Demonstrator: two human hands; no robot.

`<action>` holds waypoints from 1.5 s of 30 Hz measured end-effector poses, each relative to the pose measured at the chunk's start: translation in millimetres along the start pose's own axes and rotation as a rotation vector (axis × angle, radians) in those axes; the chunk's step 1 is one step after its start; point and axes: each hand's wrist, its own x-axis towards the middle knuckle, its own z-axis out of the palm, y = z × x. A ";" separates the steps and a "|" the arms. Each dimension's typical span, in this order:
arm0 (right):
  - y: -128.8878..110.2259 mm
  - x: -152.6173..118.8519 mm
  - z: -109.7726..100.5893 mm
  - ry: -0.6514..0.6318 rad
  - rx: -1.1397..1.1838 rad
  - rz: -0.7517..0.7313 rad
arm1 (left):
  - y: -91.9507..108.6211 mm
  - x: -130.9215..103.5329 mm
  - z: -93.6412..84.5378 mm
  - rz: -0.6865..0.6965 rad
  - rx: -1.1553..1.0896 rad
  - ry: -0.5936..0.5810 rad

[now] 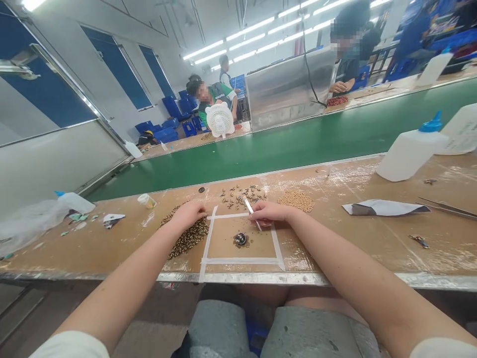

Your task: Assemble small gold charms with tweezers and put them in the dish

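Observation:
My left hand (189,215) is at the upper right of a heap of small dark-gold ring-shaped pieces (188,241). Its fingertips are drawn together, and whatever is between them is too small to make out. In my right hand (269,213) is a thin white stick-like tool (247,203), held slanted like a pen with its lower end close to the board. Below and between the hands, a small round black dish (241,239) sits inside a white tape square (242,261). Small metal pieces (238,194) lie scattered just beyond the tool.
Right of them is a pile of tan beads (296,200). A white bottle with a blue cap (408,154), a folded sheet (383,208) and tweezers (450,208) are at the right. A small cup (146,201) stands left. Beyond runs a green belt (261,154), with people across it.

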 end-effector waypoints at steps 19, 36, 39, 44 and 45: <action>-3.2 -18.8 -57.6 1.015 -0.290 -0.070 | 5.3 27.9 -11.4 0.100 0.018 0.050; 28.9 -38.9 -97.0 1.360 -0.595 0.073 | 133.3 60.9 62.9 0.310 -1.447 0.214; 29.7 -39.3 -97.6 1.342 -0.620 0.126 | 135.1 60.7 64.0 0.370 -1.463 0.178; 30.6 -37.1 -97.1 1.331 -0.662 0.174 | 142.1 59.3 63.3 0.389 -1.506 0.076; 30.6 -36.8 -96.6 1.334 -0.672 0.174 | 143.0 58.7 63.7 0.389 -1.522 0.054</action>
